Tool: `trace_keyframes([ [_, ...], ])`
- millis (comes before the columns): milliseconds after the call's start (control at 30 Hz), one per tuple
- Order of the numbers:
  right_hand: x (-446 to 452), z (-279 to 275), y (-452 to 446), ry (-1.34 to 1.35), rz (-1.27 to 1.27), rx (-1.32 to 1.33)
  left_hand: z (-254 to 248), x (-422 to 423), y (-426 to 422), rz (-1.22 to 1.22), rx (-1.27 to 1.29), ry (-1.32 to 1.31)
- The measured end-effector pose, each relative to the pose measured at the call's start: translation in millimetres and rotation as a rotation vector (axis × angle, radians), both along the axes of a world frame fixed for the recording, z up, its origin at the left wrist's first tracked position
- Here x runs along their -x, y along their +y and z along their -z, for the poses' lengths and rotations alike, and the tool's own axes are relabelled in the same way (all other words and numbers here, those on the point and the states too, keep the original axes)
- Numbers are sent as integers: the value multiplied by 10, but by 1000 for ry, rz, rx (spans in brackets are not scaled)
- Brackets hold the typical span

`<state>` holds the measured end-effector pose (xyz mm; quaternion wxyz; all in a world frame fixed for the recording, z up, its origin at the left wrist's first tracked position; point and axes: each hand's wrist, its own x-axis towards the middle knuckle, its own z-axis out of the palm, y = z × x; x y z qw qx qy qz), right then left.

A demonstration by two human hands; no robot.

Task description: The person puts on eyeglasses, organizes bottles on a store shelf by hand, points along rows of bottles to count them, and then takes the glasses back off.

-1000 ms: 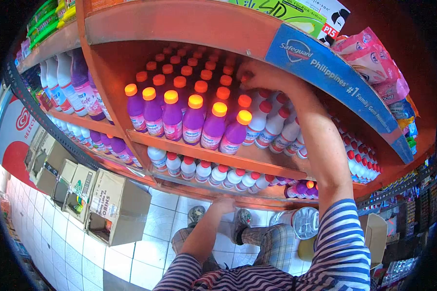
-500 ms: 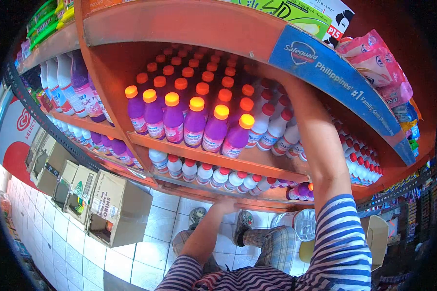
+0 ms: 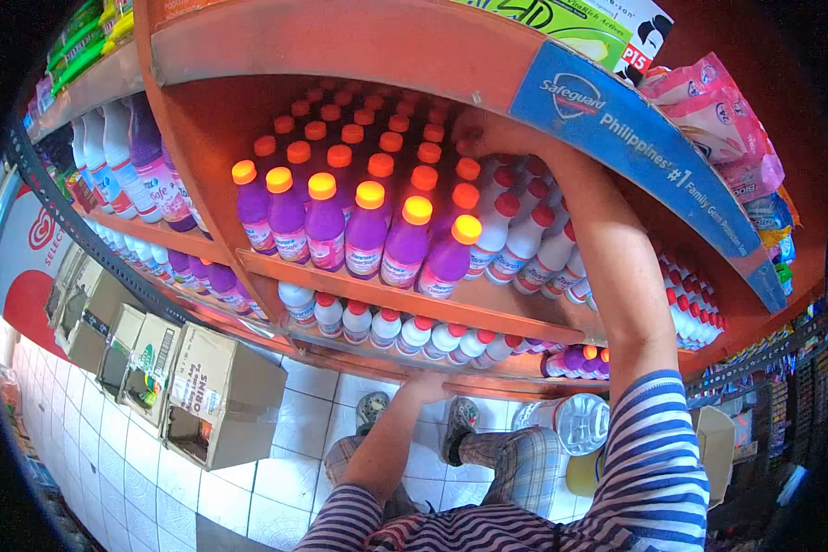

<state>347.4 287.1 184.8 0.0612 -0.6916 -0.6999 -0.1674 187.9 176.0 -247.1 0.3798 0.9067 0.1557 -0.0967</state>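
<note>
Shelved Purple Bottles [image 3: 368, 241], Right Hand [image 3: 492, 138] at the Far Rows

Purple bottles: several close-set rows, standing upright on the middle shelf [image 3: 501, 298]; yellow-lit caps along the near edge, orange-red caps behind.

White bottles [image 3: 515, 250]: red caps, standing just right of the purple ones, partly covered by the right forearm [image 3: 612, 253].

Right hand: under the upper shelf edge [image 3: 340, 48], at the far end of the right-hand purple column. Fingers in shadow; whether they are apart, together or clamped on a bottle, I cannot tell.

Left hand [image 3: 423, 387]: low and near, at the bottom ledge [image 3: 373, 365]; no item visible in it, finger pose too unclear to tell.

Risks, by judgement:
— Toppling. Tall, narrow bottles in tight ranks; a nudge at the far end could pass from one to the next.
— Drop at the near edge. The front purple row stands close to the shelf's lip, so a push from behind could tip one over.
— Forearm contact. The arm crosses low above the red caps; a sideways sweep could knock white bottles askew.
— Knuckle scrape. Headroom beneath the upper shelf edge looks scant, and shadow hides the fingers.
</note>
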Motion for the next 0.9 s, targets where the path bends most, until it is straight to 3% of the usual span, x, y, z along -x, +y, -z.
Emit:
trace_keyframes([
  [167,101,-160,-410,376,-127,111,-77,55,0,-62,104,-51],
  [367,-18,-49,-66,52,-49,-70,-103,4,28,-14,7,36],
  [533,-16,34,215,-175,71,-59,33,-6,59,-3,38,12],
  [900,18,-48,-11,-142,48,42,101,-18,78,-17,46,26],
])
